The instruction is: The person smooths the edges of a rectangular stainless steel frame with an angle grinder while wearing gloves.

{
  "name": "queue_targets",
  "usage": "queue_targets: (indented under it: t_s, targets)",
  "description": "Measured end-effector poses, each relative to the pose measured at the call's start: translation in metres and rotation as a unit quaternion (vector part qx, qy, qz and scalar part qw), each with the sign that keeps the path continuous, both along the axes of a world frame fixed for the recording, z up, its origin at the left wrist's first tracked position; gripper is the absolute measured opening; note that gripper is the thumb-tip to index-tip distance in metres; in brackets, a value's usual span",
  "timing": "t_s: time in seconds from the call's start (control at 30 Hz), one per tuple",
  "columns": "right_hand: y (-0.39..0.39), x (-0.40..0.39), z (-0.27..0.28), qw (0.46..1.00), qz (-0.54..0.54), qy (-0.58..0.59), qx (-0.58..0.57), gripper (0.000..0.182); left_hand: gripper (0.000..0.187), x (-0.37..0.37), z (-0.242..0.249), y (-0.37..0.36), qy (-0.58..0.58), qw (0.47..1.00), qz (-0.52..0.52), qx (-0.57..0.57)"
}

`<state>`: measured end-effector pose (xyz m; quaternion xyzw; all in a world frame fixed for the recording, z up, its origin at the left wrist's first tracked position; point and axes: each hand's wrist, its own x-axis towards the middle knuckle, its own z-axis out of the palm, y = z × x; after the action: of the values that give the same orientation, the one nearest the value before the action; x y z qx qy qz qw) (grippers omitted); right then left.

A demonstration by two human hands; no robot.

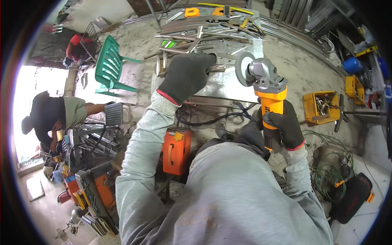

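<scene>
My left hand (185, 75), in a black glove with a red cuff edge, is closed around a short metal tube (217, 68) whose end sticks out to the right. My right hand (288, 125), gloved the same way, grips the yellow body of an angle grinder (272, 98). The grinder stands with its grey head up, and its pale round disc (244, 68) faces the tube's end across a small gap. Under both lies a shiny metal-topped table (230, 86). Cut metal pieces (200, 34) are heaped on its far part.
A tape measure (191, 12) and a hammer (244, 22) lie on the table. An orange case (177, 151) stands below it, near a black cable (212, 122). Left are a green chair (110, 67) and two people; right, a yellow crate (320, 107) and coiled green hose (330, 175).
</scene>
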<state>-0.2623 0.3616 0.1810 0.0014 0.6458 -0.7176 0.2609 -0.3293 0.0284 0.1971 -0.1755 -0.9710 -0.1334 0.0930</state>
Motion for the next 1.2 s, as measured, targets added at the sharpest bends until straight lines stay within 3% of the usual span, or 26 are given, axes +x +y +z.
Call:
queue_targets:
  t_s: [0.17,0.3,0.43,0.5,0.6,0.7,0.9,0.97,1.0,1.03,1.1,1.2]
  targets:
    - [0.042,0.009,-0.012,0.999,-0.042,-0.017,0.028,0.058,0.008,-0.026,0.016,0.017,0.096,0.978,-0.120,-0.139]
    - [0.056,0.016,-0.036,0.997,-0.070,-0.030,-0.015,0.058,0.012,-0.037,0.000,0.066,0.045,0.963,-0.107,-0.241]
    - [0.068,0.033,-0.066,0.985,-0.145,-0.070,-0.067,0.053,0.017,-0.063,-0.019,0.110,-0.041,0.969,-0.127,-0.209]
    - [0.078,0.040,-0.066,0.975,-0.172,-0.103,-0.095,0.047,0.022,-0.077,-0.019,0.128,-0.093,0.957,-0.142,-0.235]
    - [0.095,0.045,-0.073,0.961,-0.225,-0.131,-0.099,0.041,0.035,-0.095,-0.027,0.146,-0.178,0.957,-0.131,-0.187]
    - [0.114,0.044,-0.096,0.952,-0.228,-0.162,-0.125,0.043,0.034,-0.110,-0.038,0.165,-0.160,0.969,-0.109,-0.157]
    - [0.153,0.017,-0.143,0.950,-0.209,-0.189,-0.136,0.043,0.029,-0.115,-0.049,0.213,-0.085,0.970,-0.078,-0.213]
    - [0.164,0.008,-0.153,0.946,-0.210,-0.201,-0.144,0.044,0.029,-0.118,-0.059,0.212,-0.060,0.990,-0.107,-0.072]
    - [0.171,0.002,-0.157,0.945,-0.220,-0.200,-0.138,0.044,0.028,-0.127,-0.058,0.208,-0.160,0.981,-0.099,0.035]
    - [0.179,-0.004,-0.159,0.943,-0.215,-0.208,-0.147,0.044,0.028,-0.136,-0.053,0.206,-0.167,0.981,-0.093,0.025]
    - [0.195,-0.020,-0.167,0.943,-0.160,-0.236,-0.170,0.044,0.027,-0.147,-0.044,0.208,-0.388,0.915,0.015,0.110]
    - [0.207,-0.038,-0.192,0.956,-0.131,-0.174,-0.197,0.039,0.027,-0.146,-0.051,0.225,-0.399,0.911,0.071,0.079]
